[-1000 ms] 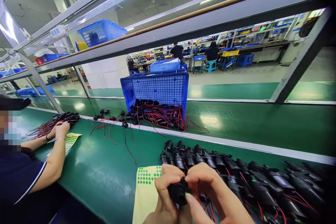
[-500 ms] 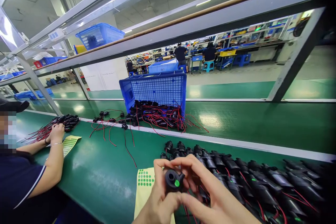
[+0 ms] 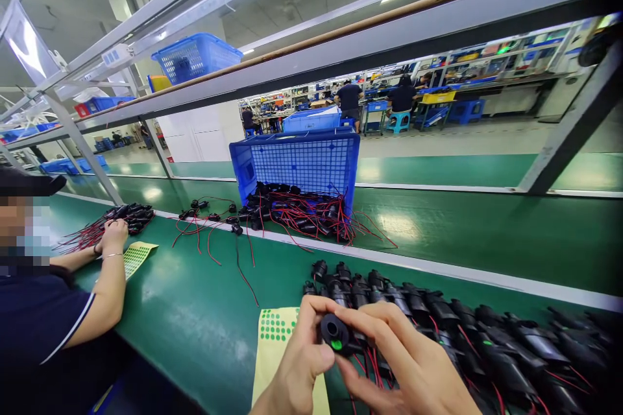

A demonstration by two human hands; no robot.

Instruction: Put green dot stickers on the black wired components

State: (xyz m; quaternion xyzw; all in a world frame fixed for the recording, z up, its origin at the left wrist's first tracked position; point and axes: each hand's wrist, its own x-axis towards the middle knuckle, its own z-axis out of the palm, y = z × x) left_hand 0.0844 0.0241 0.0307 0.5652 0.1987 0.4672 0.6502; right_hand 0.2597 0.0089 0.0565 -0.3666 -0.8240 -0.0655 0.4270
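A small black water pump with a round hollow nozzle faces me, a green dot sticker on its front. My left hand wraps its thumb and index finger round the left side of the pump. On the other side my right hand grips it with bent fingers, its thumb lower down. Red wires hang below between the hands. Beneath my left hand lies a yellow sheet of green dot stickers. Rows of similar black pumps with red wires lie on the right.
A blue crate on its side spills wired black parts onto the green table. At the left a co-worker's hand is at another pile of pumps beside a sticker sheet. A shelf rail crosses above.
The pump has turned slightly, and its green dot now sits lower on the front. My right fingers have closed in nearer to it. The whole view has shifted a little.
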